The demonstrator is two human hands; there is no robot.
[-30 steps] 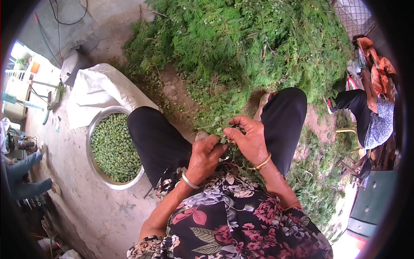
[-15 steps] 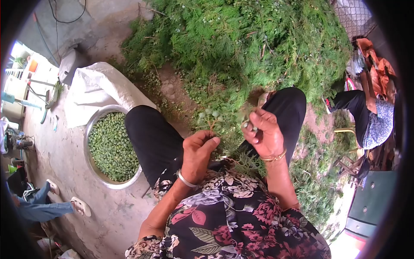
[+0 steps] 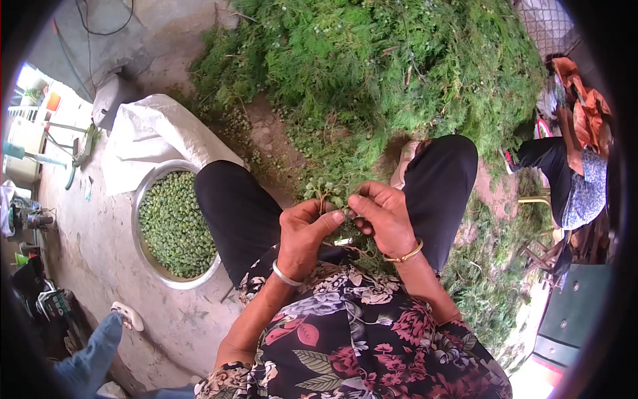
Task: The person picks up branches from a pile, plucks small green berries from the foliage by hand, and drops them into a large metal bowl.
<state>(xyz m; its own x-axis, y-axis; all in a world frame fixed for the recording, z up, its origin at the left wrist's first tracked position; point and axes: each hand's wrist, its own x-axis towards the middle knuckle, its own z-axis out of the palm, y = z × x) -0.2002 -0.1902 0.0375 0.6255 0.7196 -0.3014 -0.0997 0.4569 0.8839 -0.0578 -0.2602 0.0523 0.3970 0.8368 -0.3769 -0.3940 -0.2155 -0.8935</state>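
Observation:
Between my knees, my left hand (image 3: 302,236) pinches a thin brown-stemmed sprig (image 3: 321,193) with small green cones at its top. My right hand (image 3: 384,219) is closed beside it, thumb and fingertips at the sprig's right side on green cones (image 3: 339,201). The fingers partly hide what they grip. The two hands almost touch at the thumbs. Left of my knee stands a round metal basin (image 3: 141,249), filled with picked green cones (image 3: 176,226).
A large heap of green conifer branches (image 3: 372,73) lies ahead. A white sack (image 3: 159,126) rests behind the basin. Another person (image 3: 585,189) sits at the right. A person's jeans-clad leg (image 3: 96,346) shows at the lower left. Loose foliage (image 3: 475,286) covers the floor at right.
My right hand has moved left and down to meet the sprig in my left hand, which stays nearly in place. The jeans-clad person at the left has shifted downward in view.

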